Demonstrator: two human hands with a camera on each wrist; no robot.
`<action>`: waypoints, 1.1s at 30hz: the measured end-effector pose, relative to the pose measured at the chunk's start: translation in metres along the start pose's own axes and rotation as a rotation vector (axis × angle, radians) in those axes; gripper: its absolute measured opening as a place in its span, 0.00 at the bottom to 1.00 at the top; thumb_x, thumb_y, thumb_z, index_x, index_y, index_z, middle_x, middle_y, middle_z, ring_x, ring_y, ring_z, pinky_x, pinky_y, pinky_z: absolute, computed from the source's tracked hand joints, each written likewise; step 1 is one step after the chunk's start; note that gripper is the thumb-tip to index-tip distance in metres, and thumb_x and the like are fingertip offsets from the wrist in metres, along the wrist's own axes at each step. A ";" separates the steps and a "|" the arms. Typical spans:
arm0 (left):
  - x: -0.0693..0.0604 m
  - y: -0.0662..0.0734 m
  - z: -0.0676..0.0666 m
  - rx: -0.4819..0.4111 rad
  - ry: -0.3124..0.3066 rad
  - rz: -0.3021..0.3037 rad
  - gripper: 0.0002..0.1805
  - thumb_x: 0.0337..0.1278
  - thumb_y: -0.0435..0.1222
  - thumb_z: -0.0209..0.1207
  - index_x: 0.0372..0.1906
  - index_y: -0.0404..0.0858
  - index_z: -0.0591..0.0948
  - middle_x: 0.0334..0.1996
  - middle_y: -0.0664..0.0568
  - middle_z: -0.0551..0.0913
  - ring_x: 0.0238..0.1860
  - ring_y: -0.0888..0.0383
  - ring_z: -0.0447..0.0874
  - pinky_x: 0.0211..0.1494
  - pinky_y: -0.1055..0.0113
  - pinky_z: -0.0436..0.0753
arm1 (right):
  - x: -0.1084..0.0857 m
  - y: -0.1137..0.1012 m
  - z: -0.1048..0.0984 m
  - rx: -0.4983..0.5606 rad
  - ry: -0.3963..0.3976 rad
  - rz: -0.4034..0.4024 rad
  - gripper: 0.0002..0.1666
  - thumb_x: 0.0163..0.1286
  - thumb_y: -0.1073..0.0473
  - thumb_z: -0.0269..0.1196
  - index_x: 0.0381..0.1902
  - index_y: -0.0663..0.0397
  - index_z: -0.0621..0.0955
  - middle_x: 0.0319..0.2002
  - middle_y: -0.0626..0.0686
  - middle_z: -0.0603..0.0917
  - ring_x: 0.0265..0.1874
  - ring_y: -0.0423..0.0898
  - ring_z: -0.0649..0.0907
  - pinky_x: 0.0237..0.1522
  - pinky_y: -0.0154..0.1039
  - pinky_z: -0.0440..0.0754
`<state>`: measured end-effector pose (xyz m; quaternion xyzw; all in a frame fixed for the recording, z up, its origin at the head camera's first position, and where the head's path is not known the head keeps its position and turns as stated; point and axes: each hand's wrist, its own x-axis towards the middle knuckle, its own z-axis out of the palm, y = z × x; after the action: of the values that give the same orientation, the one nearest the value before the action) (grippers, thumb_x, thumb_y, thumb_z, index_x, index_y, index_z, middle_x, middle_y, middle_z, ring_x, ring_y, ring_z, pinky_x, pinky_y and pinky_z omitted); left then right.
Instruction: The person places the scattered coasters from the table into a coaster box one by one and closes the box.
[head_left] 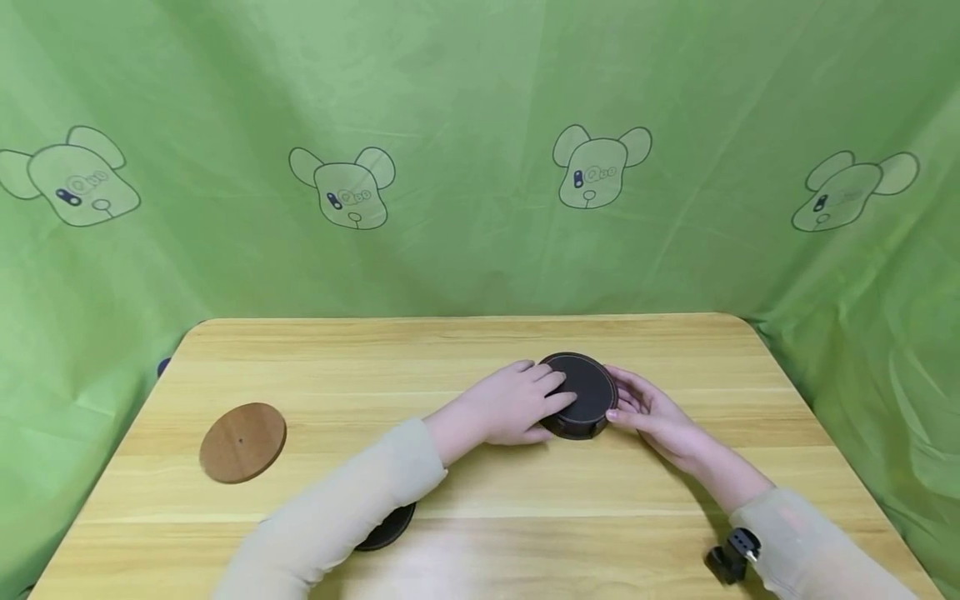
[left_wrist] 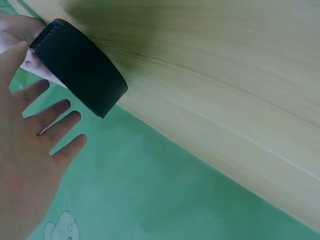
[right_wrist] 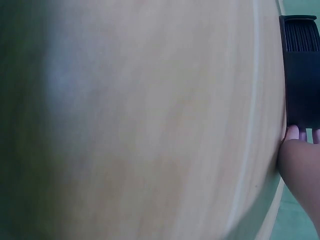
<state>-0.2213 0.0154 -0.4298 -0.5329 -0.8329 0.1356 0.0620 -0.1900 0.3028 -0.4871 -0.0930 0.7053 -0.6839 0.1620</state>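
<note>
- At the near side, left of centre, a black disc lies on the wooden table, partly hidden by the left sleeve.
- Farther left I see a brown disc lying flat, well apart from both hands.
- The left hand, fingers straight and spread, reaches over the left side of a round black holder; whether it touches, I can't tell.
- The right hand grips the holder's right side.
- Right of centre, the holder contains stacked thin layers, visible through its wall's gap.
- Beyond hangs green cloth.
</note>
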 end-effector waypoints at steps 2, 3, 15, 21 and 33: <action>-0.006 0.000 -0.001 0.002 -0.002 -0.001 0.39 0.73 0.63 0.55 0.81 0.51 0.68 0.78 0.49 0.71 0.78 0.51 0.71 0.79 0.55 0.71 | 0.000 0.000 0.000 0.001 0.000 -0.001 0.49 0.75 0.73 0.61 0.84 0.71 0.47 0.64 0.35 0.76 0.62 0.26 0.79 0.64 0.21 0.75; -0.009 0.000 -0.002 0.004 -0.003 -0.002 0.39 0.73 0.63 0.55 0.81 0.51 0.68 0.78 0.49 0.71 0.78 0.51 0.71 0.80 0.55 0.71 | 0.000 0.000 0.000 0.000 -0.003 -0.006 0.49 0.75 0.73 0.61 0.84 0.72 0.47 0.64 0.35 0.76 0.62 0.26 0.79 0.64 0.21 0.75; -0.053 0.006 0.001 0.033 -0.003 -0.008 0.38 0.74 0.63 0.53 0.81 0.52 0.68 0.76 0.49 0.73 0.75 0.51 0.73 0.80 0.53 0.71 | -0.001 0.001 -0.001 0.006 -0.003 -0.009 0.49 0.74 0.73 0.61 0.83 0.71 0.49 0.65 0.36 0.77 0.62 0.27 0.79 0.65 0.21 0.75; -0.077 0.009 0.005 0.013 -0.013 -0.020 0.38 0.73 0.64 0.55 0.80 0.52 0.69 0.76 0.49 0.73 0.76 0.50 0.72 0.81 0.52 0.70 | 0.000 0.001 0.000 0.006 -0.003 -0.006 0.49 0.74 0.73 0.62 0.83 0.72 0.48 0.65 0.36 0.76 0.63 0.27 0.78 0.65 0.21 0.75; -0.130 0.013 0.016 -0.084 -0.020 -0.081 0.37 0.74 0.64 0.53 0.80 0.51 0.70 0.77 0.45 0.72 0.77 0.47 0.71 0.81 0.49 0.69 | 0.001 0.002 -0.001 0.013 -0.004 -0.008 0.50 0.74 0.73 0.62 0.84 0.72 0.48 0.65 0.36 0.76 0.63 0.27 0.79 0.65 0.21 0.75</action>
<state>-0.1588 -0.0993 -0.4439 -0.4995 -0.8594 0.1034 0.0366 -0.1909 0.3039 -0.4891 -0.0962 0.7002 -0.6888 0.1613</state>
